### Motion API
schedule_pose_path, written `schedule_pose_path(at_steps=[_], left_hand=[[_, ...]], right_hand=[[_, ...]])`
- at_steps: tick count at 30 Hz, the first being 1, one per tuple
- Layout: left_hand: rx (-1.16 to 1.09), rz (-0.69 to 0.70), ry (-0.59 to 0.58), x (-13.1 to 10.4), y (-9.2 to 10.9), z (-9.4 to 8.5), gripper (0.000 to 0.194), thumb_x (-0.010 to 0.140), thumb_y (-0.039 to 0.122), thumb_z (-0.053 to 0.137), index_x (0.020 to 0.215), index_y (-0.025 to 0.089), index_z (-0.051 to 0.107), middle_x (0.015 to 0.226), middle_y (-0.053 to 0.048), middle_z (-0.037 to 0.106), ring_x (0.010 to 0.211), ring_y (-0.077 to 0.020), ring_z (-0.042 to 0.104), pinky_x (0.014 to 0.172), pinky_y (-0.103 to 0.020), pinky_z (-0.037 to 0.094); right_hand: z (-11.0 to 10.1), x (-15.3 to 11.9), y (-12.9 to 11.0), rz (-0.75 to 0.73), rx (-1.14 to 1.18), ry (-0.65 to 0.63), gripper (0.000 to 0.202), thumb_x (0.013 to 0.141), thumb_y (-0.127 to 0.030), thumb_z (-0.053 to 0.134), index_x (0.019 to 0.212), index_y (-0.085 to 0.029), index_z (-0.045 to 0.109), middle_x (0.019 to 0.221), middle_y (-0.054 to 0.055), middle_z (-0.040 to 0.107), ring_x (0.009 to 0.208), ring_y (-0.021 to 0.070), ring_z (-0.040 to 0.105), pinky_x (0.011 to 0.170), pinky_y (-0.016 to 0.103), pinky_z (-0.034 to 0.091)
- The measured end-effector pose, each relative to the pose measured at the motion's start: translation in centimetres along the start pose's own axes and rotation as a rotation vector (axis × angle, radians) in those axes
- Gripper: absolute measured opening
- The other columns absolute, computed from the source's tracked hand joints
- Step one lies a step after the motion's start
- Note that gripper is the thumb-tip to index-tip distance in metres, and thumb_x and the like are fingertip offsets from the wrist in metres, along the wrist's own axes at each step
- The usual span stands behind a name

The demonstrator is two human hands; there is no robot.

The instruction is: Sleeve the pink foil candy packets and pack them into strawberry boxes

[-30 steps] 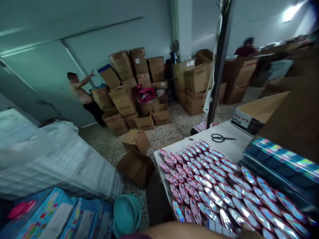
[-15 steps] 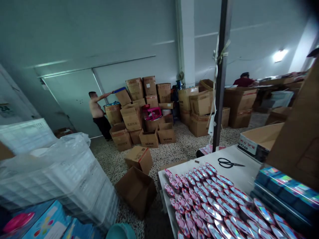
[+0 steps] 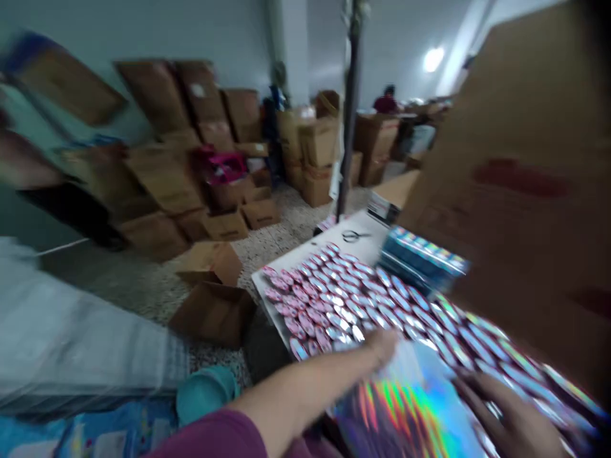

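Observation:
A shiny holographic sheet point(image 3: 401, 413) with rainbow glare lies low in front of me, over the near part of the table. My left hand point(image 3: 382, 346) reaches across to its far edge, with the fingers closed on it. At the sheet's right edge is my right hand point(image 3: 510, 420); motion blur hides whether its fingers grip the sheet or only touch it. Beyond my hands, many oval pieces with pink or silvery tops point(image 3: 310, 299) stand in close rows on the white table point(image 3: 272, 261).
A large cardboard box point(image 3: 529, 172) rises at the right, beside a teal shiny pack point(image 3: 420, 261). Black scissors point(image 3: 356, 236) lie at the table's far end. A teal bucket point(image 3: 205, 394) and open carton point(image 3: 214, 315) stand left. Two people are farther off.
My view has swung right and down toward the table. Both my hands and the holographic sheet have come into view. The person at the left appears nearer the frame's edge.

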State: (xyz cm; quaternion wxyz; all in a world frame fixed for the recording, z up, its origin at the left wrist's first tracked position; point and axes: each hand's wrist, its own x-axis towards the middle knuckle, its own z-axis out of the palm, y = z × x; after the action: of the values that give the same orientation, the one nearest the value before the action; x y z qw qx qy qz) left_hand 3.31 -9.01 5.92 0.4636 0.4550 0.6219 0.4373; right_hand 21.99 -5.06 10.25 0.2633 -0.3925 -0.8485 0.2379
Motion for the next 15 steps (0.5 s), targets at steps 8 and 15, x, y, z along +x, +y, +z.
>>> schedule_pose_path(at_steps=[8,15], left_hand=[[-0.282,-0.246,-0.050,-3.4,-5.6,-3.5,0.048,0.080,0.053,0.038,0.098,0.017,0.063,0.098,-0.005,0.064,0.091,-0.0170,0.055,0.075,-0.027,0.038],[-0.470,-0.395,-0.021,-7.4,-7.8,-6.5,0.037,0.051,0.034,0.074,0.077,0.013,0.060,0.066,0.001,0.058,0.059,-0.0076,0.049,0.060,-0.021,0.036]], right_hand=[[5.3,-1.3,-3.5,0.691,0.748,0.046,0.030,0.058,-0.045,0.066,0.063,-0.016,0.063,0.055,0.001,0.057,0.054,0.0132,0.051,0.053,0.026,0.041],[11.5,-3.9,-6.9,0.910,1.028,0.027,0.029,0.057,-0.041,0.071,0.066,-0.015,0.064,0.066,0.003,0.063,0.056,0.0104,0.052,0.057,0.025,0.042]])
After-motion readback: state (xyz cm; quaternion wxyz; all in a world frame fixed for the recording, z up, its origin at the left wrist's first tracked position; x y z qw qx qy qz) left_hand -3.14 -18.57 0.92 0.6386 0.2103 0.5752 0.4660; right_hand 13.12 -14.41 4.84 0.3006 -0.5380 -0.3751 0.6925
